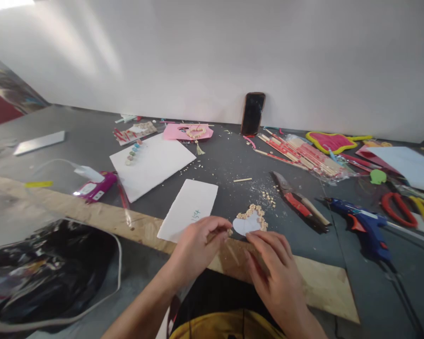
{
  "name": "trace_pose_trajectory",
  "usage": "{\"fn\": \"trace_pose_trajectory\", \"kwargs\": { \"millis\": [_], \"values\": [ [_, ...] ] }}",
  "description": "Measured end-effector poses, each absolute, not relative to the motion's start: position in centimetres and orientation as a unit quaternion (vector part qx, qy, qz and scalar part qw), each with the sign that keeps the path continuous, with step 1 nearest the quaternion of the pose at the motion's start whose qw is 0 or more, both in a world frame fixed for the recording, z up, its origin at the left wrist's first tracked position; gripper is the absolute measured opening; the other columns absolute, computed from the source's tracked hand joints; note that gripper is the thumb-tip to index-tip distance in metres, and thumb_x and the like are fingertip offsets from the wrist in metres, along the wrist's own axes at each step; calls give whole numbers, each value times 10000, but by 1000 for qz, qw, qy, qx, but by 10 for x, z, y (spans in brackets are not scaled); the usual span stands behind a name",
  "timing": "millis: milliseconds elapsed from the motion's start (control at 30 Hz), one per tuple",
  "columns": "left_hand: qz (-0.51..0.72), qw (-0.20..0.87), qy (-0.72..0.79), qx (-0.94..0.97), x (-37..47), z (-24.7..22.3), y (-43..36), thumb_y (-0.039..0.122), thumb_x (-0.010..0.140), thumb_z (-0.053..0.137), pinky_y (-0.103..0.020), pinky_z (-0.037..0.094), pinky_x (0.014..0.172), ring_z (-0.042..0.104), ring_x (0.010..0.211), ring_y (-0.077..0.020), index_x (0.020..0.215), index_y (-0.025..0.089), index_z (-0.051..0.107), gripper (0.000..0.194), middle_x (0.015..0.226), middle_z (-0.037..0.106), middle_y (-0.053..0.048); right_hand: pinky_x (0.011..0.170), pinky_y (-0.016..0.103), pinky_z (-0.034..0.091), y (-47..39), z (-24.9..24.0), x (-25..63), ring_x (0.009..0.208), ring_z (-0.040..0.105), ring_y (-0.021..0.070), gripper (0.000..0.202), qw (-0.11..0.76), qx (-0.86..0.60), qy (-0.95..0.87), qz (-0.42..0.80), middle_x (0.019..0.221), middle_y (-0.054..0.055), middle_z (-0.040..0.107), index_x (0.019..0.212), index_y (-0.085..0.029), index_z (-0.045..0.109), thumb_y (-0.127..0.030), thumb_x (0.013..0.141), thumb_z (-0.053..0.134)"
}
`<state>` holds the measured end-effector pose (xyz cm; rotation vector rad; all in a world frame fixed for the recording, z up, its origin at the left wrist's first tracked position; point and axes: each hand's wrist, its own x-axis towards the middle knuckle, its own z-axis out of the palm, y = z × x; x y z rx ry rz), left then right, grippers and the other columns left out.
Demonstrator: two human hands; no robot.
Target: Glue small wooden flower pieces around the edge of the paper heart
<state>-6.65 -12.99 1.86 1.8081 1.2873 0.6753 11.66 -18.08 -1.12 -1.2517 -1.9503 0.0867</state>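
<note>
A white paper heart (246, 225) lies near the table's front edge, with small beige wooden bits (257, 210) along its upper and right border. My left hand (202, 240) is just left of the heart, thumb and index finger pinched on a tiny beige piece (229, 232). The fingertips of my right hand (273, 259) rest on the heart's lower edge, its thumb apart from them. Loose bits (268, 198) are scattered behind the heart. To its right lie red-handled cutters (297, 200) and a blue glue gun (363, 221).
A white card (192, 202) and a larger white sheet (144, 165) lie on the left, near a purple glue gun (101, 186). Against the wall leans a phone (253, 113). Packaged sticks (314, 157) and scissors (397, 209) occupy the right. A black bag (56, 268) hangs below the edge.
</note>
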Motion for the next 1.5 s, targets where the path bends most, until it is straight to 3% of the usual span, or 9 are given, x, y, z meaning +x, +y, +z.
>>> {"fn": "trace_pose_trajectory", "kwargs": {
  "millis": [133,300,533,800,1300,1500],
  "values": [
    [231,267,500,791,-60,14,-113,185,896,467,-302,439,798,591,898,-169,908,219,627,164,929,682,3,794,394,488,-190,-14,144,948,550,226,270,383,-524,-760,6,1029,101,604,1104,-177,582,-117,845,536],
    [183,205,508,816,-51,8,-101,148,899,423,-353,431,793,557,884,-202,875,218,626,216,873,686,-8,782,390,479,-198,-20,177,916,562,224,160,372,-582,-723,-30,990,88,600,1008,-192,609,-204,867,533],
    [184,192,518,813,-46,7,-96,184,875,481,-409,378,846,487,992,-235,842,232,638,168,918,690,-15,779,387,488,-197,-25,177,937,563,225,156,376,-585,-718,12,1014,88,588,1004,-205,604,-203,874,518],
    [158,211,519,813,-46,0,-91,193,863,490,-448,318,895,500,976,-232,859,263,644,168,874,696,15,755,369,499,-198,-23,177,914,572,218,159,377,-585,-718,27,998,89,594,998,-195,606,-195,869,513],
    [154,215,507,820,-47,3,-90,199,889,454,-428,362,864,504,948,-227,880,238,655,205,867,689,-17,725,354,521,-198,-23,175,885,602,215,149,380,-594,-708,36,984,90,610,971,-208,621,-209,864,517],
    [140,171,523,823,-47,3,-93,256,856,538,-475,319,887,470,986,-268,887,243,656,122,868,698,-19,731,344,522,-197,-23,175,882,605,206,156,377,-595,-709,37,980,86,613,974,-201,621,-201,869,507]
  ]
}}
